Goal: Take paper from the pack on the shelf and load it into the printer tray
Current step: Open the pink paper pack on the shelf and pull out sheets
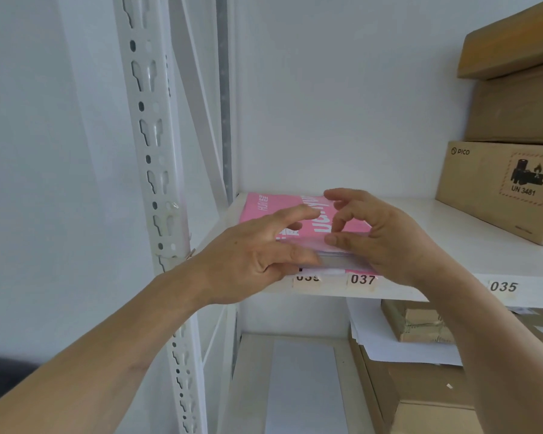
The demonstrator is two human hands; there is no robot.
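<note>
Head view | pink glossy paper pack (273, 208) flat on white shelf (452, 214) | left hand (251, 255) and right hand (380, 236) pinching its near open end | sheet edges partly hidden.

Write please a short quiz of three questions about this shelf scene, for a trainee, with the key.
1. True or false: the pink pack lies on the shelf to the left of the PICO box.
2. Which label is read fully just under the pack? A) 035 B) 037 C) 041
3. Fill in: the left hand and right hand meet at the pack's ____ edge.

Key: 1 true; 2 B, label 037; 3 front.
</note>
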